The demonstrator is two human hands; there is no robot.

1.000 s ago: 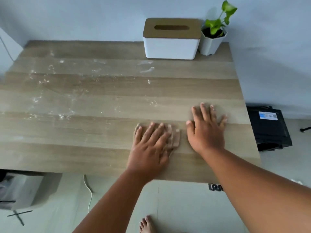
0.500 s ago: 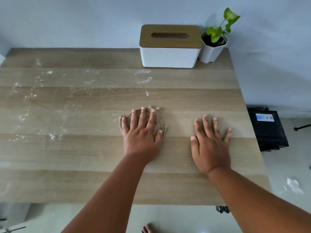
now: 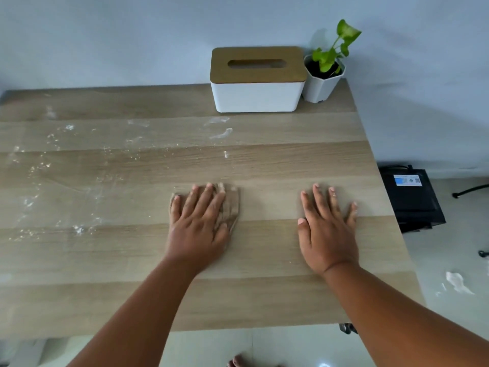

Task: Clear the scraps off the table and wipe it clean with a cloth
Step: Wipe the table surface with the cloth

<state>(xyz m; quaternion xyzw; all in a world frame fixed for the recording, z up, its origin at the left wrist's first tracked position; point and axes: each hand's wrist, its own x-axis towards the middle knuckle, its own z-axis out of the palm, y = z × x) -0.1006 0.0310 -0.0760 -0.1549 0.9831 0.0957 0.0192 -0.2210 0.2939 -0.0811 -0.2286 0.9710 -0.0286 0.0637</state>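
My left hand (image 3: 197, 223) lies flat with spread fingers on a folded brown cloth (image 3: 232, 207), pressing it onto the wooden table (image 3: 264, 295) near the middle. Only the cloth's right and far edges show past my fingers. My right hand (image 3: 326, 234) rests flat on the bare wood to the right, holding nothing. White powdery scraps and smears (image 3: 79, 229) cover the table's left half, with more streaks (image 3: 221, 133) in front of the tissue box.
A white tissue box with a wooden lid (image 3: 258, 80) and a small potted plant (image 3: 324, 75) stand at the table's back right against the wall. A black box (image 3: 411, 200) sits on the floor right of the table. White scraps (image 3: 456, 282) lie on the floor.
My left hand slid the cloth away from the near edge toward the table's middle. My right hand stayed flat on the wood. The camera view tilted up.
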